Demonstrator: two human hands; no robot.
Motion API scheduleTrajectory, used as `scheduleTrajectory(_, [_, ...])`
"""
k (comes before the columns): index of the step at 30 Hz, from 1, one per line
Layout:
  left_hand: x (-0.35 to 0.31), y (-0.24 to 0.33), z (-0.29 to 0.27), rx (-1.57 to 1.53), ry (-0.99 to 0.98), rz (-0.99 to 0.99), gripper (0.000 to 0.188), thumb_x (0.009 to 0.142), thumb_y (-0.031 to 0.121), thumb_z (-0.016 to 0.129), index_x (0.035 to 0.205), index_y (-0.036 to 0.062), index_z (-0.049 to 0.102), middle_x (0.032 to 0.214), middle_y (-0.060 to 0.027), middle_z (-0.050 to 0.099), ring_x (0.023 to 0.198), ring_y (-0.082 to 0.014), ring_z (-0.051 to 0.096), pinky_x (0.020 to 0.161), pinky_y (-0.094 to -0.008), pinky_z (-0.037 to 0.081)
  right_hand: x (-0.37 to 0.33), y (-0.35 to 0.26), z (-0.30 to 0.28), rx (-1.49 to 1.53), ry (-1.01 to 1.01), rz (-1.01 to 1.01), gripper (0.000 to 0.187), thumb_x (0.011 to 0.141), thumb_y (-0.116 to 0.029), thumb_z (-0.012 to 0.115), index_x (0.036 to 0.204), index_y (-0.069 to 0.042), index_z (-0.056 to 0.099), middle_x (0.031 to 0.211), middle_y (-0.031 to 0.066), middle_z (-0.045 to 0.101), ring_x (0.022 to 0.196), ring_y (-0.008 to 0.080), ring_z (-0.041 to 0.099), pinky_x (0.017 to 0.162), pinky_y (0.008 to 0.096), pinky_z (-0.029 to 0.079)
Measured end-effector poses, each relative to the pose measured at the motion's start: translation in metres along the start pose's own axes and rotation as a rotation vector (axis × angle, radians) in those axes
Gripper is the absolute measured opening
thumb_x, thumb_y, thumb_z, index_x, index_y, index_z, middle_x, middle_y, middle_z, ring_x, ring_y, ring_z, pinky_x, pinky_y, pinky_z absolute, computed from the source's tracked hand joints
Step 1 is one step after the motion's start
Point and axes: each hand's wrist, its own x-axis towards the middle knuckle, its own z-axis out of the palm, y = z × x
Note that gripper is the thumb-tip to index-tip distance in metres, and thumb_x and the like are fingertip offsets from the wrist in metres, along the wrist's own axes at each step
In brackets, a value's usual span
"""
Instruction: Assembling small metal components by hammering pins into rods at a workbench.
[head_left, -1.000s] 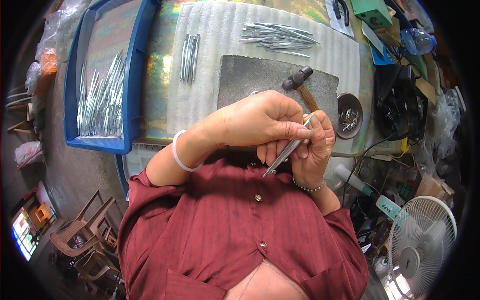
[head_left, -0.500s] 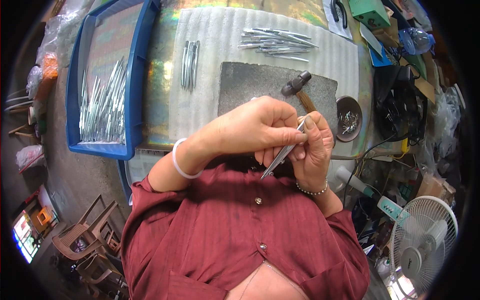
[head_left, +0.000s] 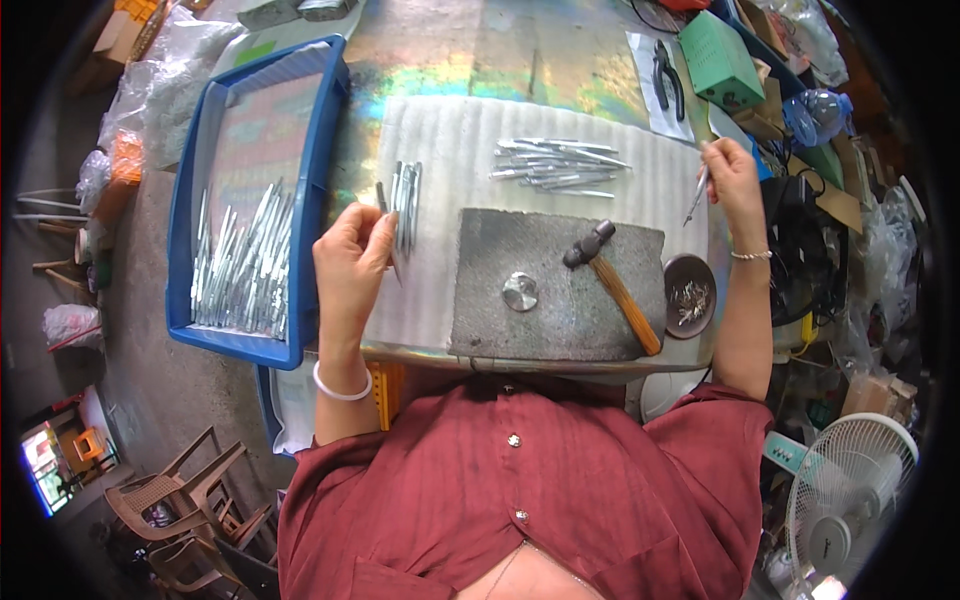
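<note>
My left hand [head_left: 352, 252] pinches a slim, pointed metal piece [head_left: 381, 196] at the left side of the white foam sheet. It is right beside a small row of similar silvery metal pieces [head_left: 408, 205]. Far off to the right, my right hand [head_left: 735, 180] is raised at the foam's edge, its fingers closed on a thin metal piece [head_left: 693, 207] that points down. Between the hands, a hammer [head_left: 621, 293] with a wooden handle and a round shiny metal disc [head_left: 520, 291] lie on a dark grey slab [head_left: 490, 335].
A loose pile of slim metal pieces [head_left: 560, 165] lies farther back on the foam sheet [head_left: 450, 125]. At left stands a blue tray [head_left: 312, 200] holding many more. A dark bowl [head_left: 672, 272] of small metal bits sits right of the slab; black-handled pliers [head_left: 667, 80] lie at back right.
My hands were together near my chest over one slim metal piece. They have parted: the left moved to the row on the foam, the right out to the far right.
</note>
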Motion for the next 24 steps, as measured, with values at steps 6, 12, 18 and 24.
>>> scheduleTrajectory(6, [0.027,-0.02,0.022,0.421,0.054,0.165,0.016,0.083,0.016,0.066,0.078,0.0013,0.063,0.065,-0.0169,0.062,0.059,-0.0307,0.063,0.056,-0.0376,0.048,0.017,0.038,0.027,-0.467,0.013,-0.012,0.024,0.083,-0.021,0.063,0.086,0.002,0.057,0.066,0.0156,0.06,0.061,0.0285,0.063,0.059,0.0389,0.048])
scheduleTrajectory(12, [0.019,-0.013,0.018,0.556,0.129,0.21,0.012,0.084,0.012,0.066,0.089,0.0027,0.061,0.069,-0.0117,0.064,0.062,-0.0259,0.064,0.058,-0.0351,0.049,-0.044,-0.024,0.03,-0.403,0.019,-0.194,0.023,0.084,-0.016,0.061,0.099,0.001,0.056,0.075,0.014,0.061,0.068,0.0221,0.063,0.061,0.0332,0.047])
scheduleTrajectory(18, [-0.061,0.102,-0.006,-1.013,-0.218,0.61,0.003,0.083,-0.002,0.058,0.087,-0.0018,0.057,0.08,-0.0173,0.063,0.063,-0.0254,0.06,0.064,-0.0301,0.052,-0.132,-0.083,0.036,-0.168,-0.362,-0.215,0.021,0.083,-0.007,0.062,0.101,0.001,0.058,0.082,0.0105,0.061,0.068,0.0177,0.06,0.06,0.028,0.046])
scheduleTrajectory(24, [-0.081,0.182,-0.017,-1.078,-0.452,0.559,0.006,0.09,0.012,0.059,0.093,0.0104,0.055,0.097,-0.0115,0.065,0.084,-0.0228,0.06,0.071,-0.035,0.055,-0.156,-0.083,0.061,-0.489,-0.388,-0.374,0.038,0.076,-0.006,0.068,0.11,-0.001,0.052,0.098,0.0143,0.055,0.09,0.032,0.057,0.077,0.0385,0.048])
